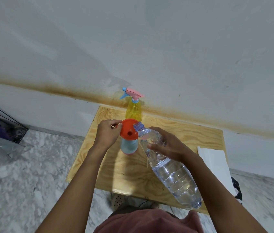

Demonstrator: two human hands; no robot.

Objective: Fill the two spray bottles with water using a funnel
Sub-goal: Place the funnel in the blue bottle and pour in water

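Spillage is judged the main risk: the large clear plastic water bottle [171, 170] is tilted with its mouth laid on the rim of the orange plastic funnel [129, 130], and if it is tipped too steeply, water could be sent over that rim onto the light plywood worktop [191, 137]. The soft bottle wall looks dented under the right hand [168, 143], whose fingers are clamped round its upper part; a harder squeeze could cause a surge. The funnel is seated in the neck of the pale blue spray bottle [129, 146], near the worktop's middle, and its rim is pinched by the left hand [106, 133]; were that hold lost, both could be toppled.

Water is seen in the clear bottle. The blue bottle's fill cannot be told. The yellow spray bottle [133, 110], capped with a pink and blue trigger head, is stood just behind; its contents cannot be told.
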